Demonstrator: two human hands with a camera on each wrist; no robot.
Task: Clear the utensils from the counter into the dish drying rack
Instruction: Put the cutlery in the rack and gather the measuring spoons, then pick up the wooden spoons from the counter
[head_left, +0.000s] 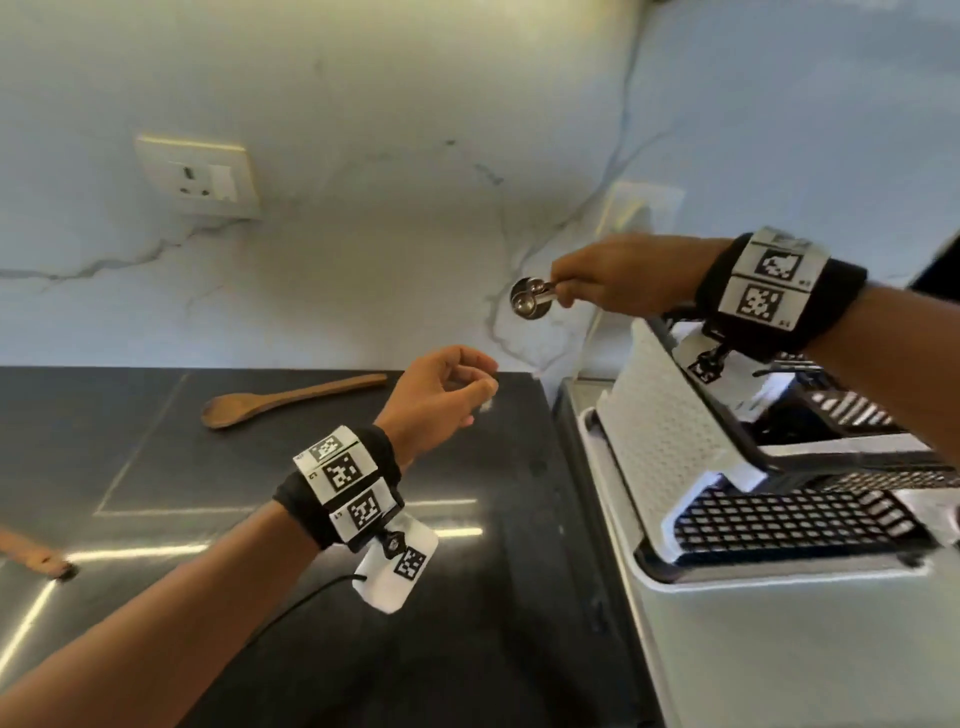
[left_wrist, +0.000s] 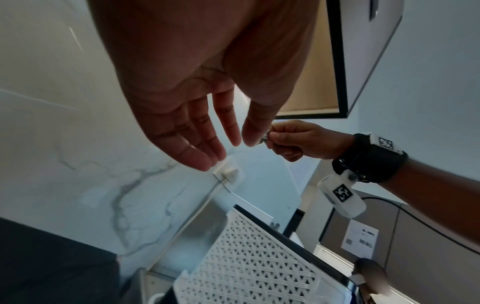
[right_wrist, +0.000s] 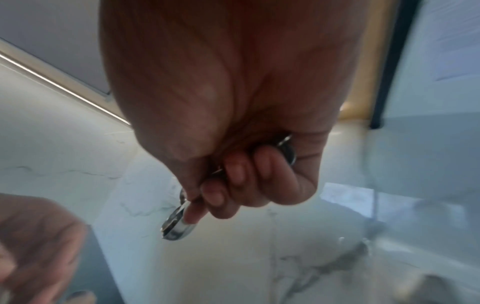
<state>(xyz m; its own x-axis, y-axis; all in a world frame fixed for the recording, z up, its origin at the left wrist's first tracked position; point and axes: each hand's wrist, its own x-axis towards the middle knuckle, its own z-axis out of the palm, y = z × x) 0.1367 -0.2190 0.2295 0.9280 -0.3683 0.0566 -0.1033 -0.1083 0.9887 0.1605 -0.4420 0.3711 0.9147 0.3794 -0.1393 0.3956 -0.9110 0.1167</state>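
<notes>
My right hand (head_left: 613, 283) grips the handles of a set of steel measuring spoons (head_left: 531, 299), held in the air in front of the marble wall, left of the white dish drying rack (head_left: 670, 441). In the right wrist view the fingers curl round the measuring spoons (right_wrist: 178, 226). My left hand (head_left: 447, 389) hovers over the dark counter (head_left: 311, 571) with loosely curled fingers and holds nothing; its fingers (left_wrist: 197, 139) hang relaxed in the left wrist view. A wooden spoon (head_left: 280, 400) lies on the counter behind the left hand.
Another wooden utensil handle (head_left: 31, 556) pokes in at the counter's left edge. The rack (left_wrist: 246, 263) sits on a steel sink unit (head_left: 779, 649) to the right of the counter. A wall socket (head_left: 200, 176) is on the marble backsplash.
</notes>
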